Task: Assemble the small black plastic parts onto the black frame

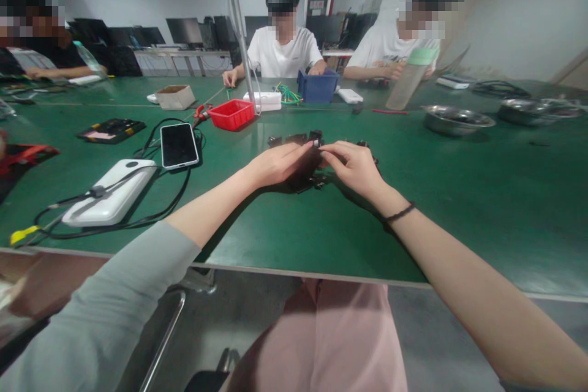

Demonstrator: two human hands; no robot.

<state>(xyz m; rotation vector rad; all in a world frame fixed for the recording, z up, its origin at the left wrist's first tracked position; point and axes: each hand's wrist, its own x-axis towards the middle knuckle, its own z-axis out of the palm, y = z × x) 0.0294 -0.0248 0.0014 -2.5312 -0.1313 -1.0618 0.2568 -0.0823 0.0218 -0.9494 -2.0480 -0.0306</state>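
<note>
At the middle of the green table [275, 233], my left hand [281, 163] and my right hand [356, 166] meet with their fingertips almost touching. The left fingers are closed at a small dark piece [315, 136], too blurred to name. Thumb and forefinger of the right hand are pinched together beside it; what they hold cannot be made out. Small black parts [318, 182] lie on the table around and beneath both hands, partly covered by them.
To the left lie a white power bank [113, 193] with black cables and a phone [179, 146]. Beyond are a red bin [232, 115], a cardboard box [175, 97] and a blue bin [318, 86]. Metal bowls [458, 120] stand right. Other people sit around the table.
</note>
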